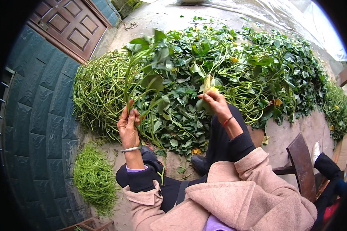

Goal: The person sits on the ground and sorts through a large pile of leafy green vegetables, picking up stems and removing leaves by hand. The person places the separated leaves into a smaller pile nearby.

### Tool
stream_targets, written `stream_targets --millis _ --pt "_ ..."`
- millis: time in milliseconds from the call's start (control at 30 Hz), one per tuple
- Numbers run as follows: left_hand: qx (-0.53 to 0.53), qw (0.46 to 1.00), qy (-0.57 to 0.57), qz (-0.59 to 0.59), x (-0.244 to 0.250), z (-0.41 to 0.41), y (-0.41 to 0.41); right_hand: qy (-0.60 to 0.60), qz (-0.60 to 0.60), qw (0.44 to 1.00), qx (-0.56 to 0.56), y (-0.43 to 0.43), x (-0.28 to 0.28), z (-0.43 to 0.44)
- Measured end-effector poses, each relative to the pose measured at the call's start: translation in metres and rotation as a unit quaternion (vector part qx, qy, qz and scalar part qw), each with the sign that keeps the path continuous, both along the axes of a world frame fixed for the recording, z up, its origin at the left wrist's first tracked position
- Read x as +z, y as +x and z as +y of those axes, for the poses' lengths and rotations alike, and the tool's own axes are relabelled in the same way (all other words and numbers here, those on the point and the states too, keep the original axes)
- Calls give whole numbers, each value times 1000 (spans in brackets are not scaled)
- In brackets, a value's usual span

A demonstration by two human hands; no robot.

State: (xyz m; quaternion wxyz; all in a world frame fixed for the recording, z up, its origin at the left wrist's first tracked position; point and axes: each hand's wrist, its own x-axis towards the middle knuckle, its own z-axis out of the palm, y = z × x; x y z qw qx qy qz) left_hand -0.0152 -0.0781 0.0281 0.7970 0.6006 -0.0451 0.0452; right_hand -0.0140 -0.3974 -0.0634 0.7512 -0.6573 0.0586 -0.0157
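My left hand (129, 124) grips a bunch of long green leafy vines (130, 72), which rise above the fist, with more stems hanging below it to my lap. My right hand (215, 104) pinches yellowish leaves (208, 83) between thumb and fingers, with a green leaf under the fingers. Beneath and beyond both hands lies a wide heap of leafy vines (179, 115). Left of it is a pile of mostly bare stems (98, 95). A smaller pile of thin, bright green stems (94, 179) lies on the ground at the lower left.
A green tiled wall (34, 130) and a brown panelled door (72, 26) stand at the left. At the right are a dark wooden chair (302, 167) and another person's leg (328, 167) with a light shoe. Plastic sheeting (321, 26) lies at the upper right.
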Motion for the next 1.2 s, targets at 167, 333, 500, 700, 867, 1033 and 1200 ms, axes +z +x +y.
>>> stream_targets --millis 167,333,500,700,867,1033,1200 --pt "-34 999 -1 27 -12 2 0 -273 -227 935 -28 15 1 39" --pt "-101 993 -28 62 -10 -15 -2 -201 -311 929 3 36 6 74" --pt "-102 992 -29 67 -9 -5 -2 -10 -93 985 142 24 0 61" --pt "-77 992 -72 72 -11 -6 -1 -48 -117 978 169 3 -10 40" --pt "-2 990 -89 108 -23 7 4 -282 -202 923 169 0 2 44" --pt "-5 991 -27 132 -18 -1 0 -82 -71 993 55 -4 -1 52" --pt "28 995 -12 99 -8 -11 -2 191 61 975 -97 9 -34 22"
